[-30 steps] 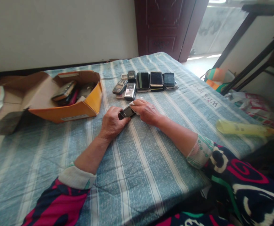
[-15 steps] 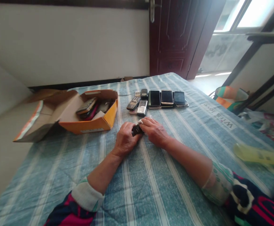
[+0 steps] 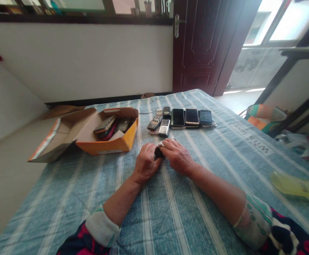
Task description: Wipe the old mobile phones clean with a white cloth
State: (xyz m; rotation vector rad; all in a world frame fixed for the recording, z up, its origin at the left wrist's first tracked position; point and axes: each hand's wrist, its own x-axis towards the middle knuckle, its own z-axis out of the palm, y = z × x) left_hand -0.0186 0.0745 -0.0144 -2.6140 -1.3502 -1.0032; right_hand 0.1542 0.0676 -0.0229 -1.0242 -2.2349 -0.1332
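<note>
Phone (image 3: 158,153) more covered, box edge (image 3: 132,134) near fingers (image 3: 147,148)

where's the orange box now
In the head view, the orange box sits left on the striped cloth, beyond the left hand and left of the keypad phones.

**Something legible showing near the right edge!**

There, "With" (image 3: 262,147) is showing on the striped cloth (image 3: 170,219), near its right edge, and "love" (image 3: 243,129) is sitting just beyond, toward the far corner! The pale label (image 3: 110,151) on the orange box (image 3: 130,138) is coming out illegible; dark marks (image 3: 303,190) on the yellow wrapper (image 3: 281,182) are blurring too.
</note>
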